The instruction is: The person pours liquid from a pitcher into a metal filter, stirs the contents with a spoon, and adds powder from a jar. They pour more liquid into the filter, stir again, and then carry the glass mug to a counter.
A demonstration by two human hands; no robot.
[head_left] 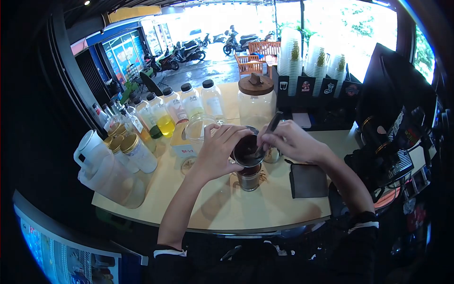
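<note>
Hands closed on things, left hand (220,149) gripping dark-filled cup (248,150), right hand (291,142) pinching utensil (273,124)

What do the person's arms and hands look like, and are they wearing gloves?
No gloves: the left hand and right hand are bare. The dark sleeves leave the forearms uncovered, and each has a whitish edge showing near its end.

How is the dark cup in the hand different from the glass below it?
The cup is held up in the left hand; the glass stands on the counter. The cup looks dark inside, while the glass is see-through. The cup has a utensil in it; none shows in the glass. Both look round.
</note>
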